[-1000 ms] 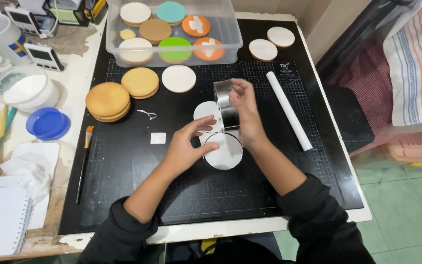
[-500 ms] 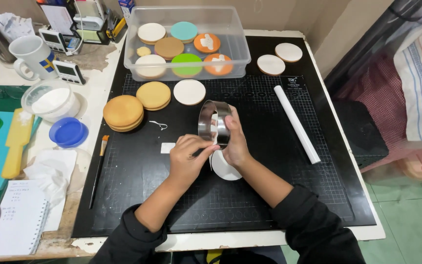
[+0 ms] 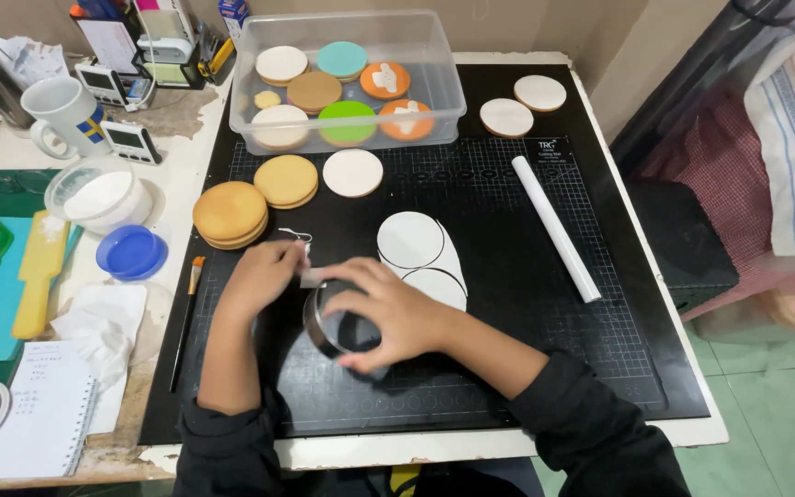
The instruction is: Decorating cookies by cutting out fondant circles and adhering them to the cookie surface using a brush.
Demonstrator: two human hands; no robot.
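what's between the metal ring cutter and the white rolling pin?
In the head view, thin white cut-out rounds lie on the black mat between the ring cutter, held by the right hand, and the rolling pin.

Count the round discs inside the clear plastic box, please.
8 in the clear plastic box: back row white, teal, orange; middle small yellow, brown; front white, green, orange. Stacks may hide more.

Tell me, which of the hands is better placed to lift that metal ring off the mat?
Probably the right hand: it already wraps over the metal ring on the black mat. The left hand only pinches a small white piece beside the ring's rim.
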